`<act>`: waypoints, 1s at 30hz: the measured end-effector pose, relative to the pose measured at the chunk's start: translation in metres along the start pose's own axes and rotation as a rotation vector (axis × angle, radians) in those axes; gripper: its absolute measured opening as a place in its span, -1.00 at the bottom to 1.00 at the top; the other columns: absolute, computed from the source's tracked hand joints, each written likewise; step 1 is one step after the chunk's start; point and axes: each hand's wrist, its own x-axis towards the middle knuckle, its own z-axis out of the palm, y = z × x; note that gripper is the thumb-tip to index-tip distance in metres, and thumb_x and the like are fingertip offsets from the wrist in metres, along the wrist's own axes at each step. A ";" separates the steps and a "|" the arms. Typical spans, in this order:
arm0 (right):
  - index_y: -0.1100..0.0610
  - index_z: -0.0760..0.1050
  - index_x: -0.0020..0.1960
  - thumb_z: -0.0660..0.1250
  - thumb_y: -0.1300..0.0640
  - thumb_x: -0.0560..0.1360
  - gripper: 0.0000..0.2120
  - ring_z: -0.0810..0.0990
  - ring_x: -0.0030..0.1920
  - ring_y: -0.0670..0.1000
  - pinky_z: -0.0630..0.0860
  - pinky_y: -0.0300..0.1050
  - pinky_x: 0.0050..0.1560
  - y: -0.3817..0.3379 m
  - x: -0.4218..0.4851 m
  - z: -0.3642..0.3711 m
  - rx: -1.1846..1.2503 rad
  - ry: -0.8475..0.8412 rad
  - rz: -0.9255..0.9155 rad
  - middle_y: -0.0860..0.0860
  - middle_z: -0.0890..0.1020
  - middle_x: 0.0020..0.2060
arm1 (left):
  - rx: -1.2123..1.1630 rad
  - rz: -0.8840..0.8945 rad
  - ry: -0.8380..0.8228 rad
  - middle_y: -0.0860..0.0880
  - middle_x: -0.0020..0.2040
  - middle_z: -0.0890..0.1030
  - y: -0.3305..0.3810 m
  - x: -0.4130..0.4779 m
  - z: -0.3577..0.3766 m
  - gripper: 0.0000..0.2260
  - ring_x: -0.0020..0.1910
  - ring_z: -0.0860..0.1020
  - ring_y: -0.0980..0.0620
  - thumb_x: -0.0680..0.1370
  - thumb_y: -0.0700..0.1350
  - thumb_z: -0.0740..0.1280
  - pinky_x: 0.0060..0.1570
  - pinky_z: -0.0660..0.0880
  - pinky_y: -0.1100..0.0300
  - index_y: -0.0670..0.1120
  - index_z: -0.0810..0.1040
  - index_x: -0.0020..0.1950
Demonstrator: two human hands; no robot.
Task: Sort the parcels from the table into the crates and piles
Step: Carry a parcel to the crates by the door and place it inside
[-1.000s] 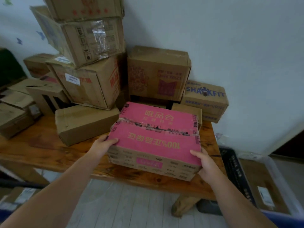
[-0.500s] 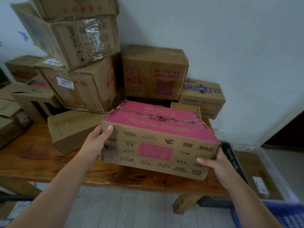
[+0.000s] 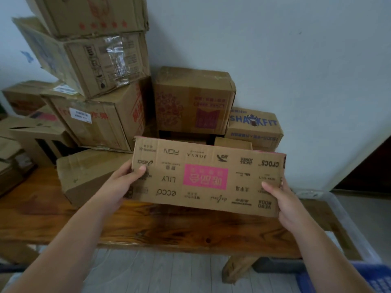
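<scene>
I hold a flat cardboard parcel [image 3: 207, 176] with a pink panel and brand logos on the side that faces me, lifted above the wooden table [image 3: 148, 227]. My left hand [image 3: 124, 182] grips its left end, thumb on the front face. At the right end my right hand [image 3: 283, 199] grips it the same way. The pink top of the parcel shows only as a thin edge at the upper right.
Cardboard boxes are stacked against the wall: a tall leaning pile [image 3: 95, 60] on the left, a brown box [image 3: 192, 100] in the middle, a SHARKFIT box [image 3: 254, 127] on the right. A plain box [image 3: 88, 174] lies on the table. A clear crate [image 3: 349, 225] and a blue crate [image 3: 376, 280] stand on the floor at right.
Both hands lifted the pink-topped parcel off the table and tipped it towards me, so its logo side now faces the camera instead of its pink top.
</scene>
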 end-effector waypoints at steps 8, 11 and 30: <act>0.02 0.40 0.22 0.32 -0.03 0.36 -0.55 0.65 0.04 0.00 0.56 0.01 -0.09 -0.013 -0.001 -0.007 0.046 -0.016 -0.077 -0.01 0.67 0.04 | -0.175 0.110 0.010 -0.10 0.11 0.64 0.004 0.000 -0.008 -0.62 0.09 0.59 -0.08 0.34 -0.11 0.44 0.09 0.48 -0.03 0.01 0.53 0.15; 0.01 0.36 0.33 0.25 -0.05 0.40 -0.49 0.61 0.13 0.04 0.52 0.15 0.06 -0.014 -0.001 -0.009 0.034 -0.067 -0.084 0.02 0.63 0.14 | -0.048 0.176 -0.075 0.03 0.07 0.67 -0.001 0.000 -0.008 -0.40 0.07 0.61 0.06 0.19 -0.20 0.58 0.02 0.54 0.10 0.01 0.50 0.19; -0.14 0.40 0.21 0.44 -0.19 0.27 -0.45 0.62 0.08 -0.03 0.49 0.07 0.11 -0.004 0.005 0.016 -0.198 0.066 -0.191 -0.08 0.65 0.06 | -0.108 0.228 0.080 0.05 0.14 0.62 -0.001 0.011 -0.005 -0.40 0.07 0.62 0.02 0.31 0.02 0.50 -0.07 0.59 0.03 0.09 0.44 0.32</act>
